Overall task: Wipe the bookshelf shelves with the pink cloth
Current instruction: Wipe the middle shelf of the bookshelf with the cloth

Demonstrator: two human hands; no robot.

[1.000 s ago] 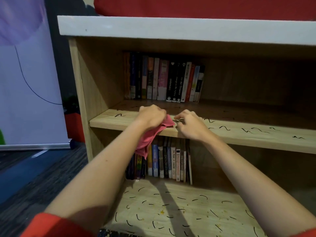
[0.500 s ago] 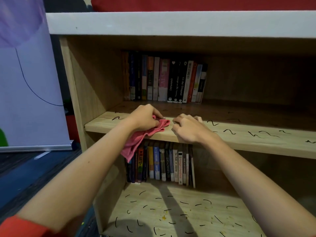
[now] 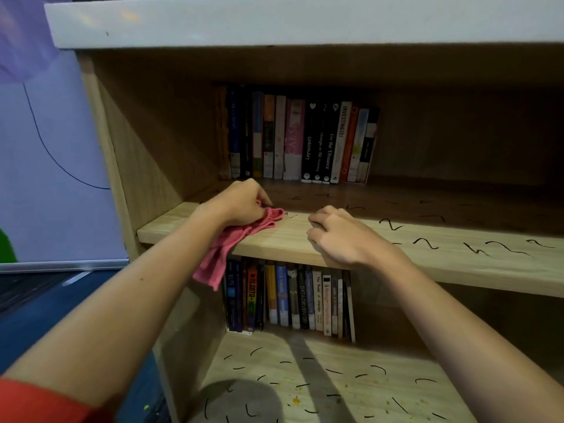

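Scribbles (image 3: 427, 244) stretch rightward along the shelf (image 3: 290, 238) from the pink cloth (image 3: 233, 238) the left hand (image 3: 241, 203) grips; right hand (image 3: 338, 236) rests empty.

Wooden bookshelf (image 3: 146, 154), 2 shelves showing. Middle shelf (image 3: 305, 242) is carrying a row of upright books (image 3: 302, 138) at the back and black squiggle marks (image 3: 427, 244) to the right. The pink cloth (image 3: 244, 236) is lying at its front edge, draping over the lip. On it the left hand (image 3: 241, 203) is gripping the cloth and the right hand (image 3: 338, 236) is resting just beside. Lower shelf (image 3: 351, 389) is holding a 2nd book row (image 3: 290, 297), more marks and yellow crumbs (image 3: 296, 400).
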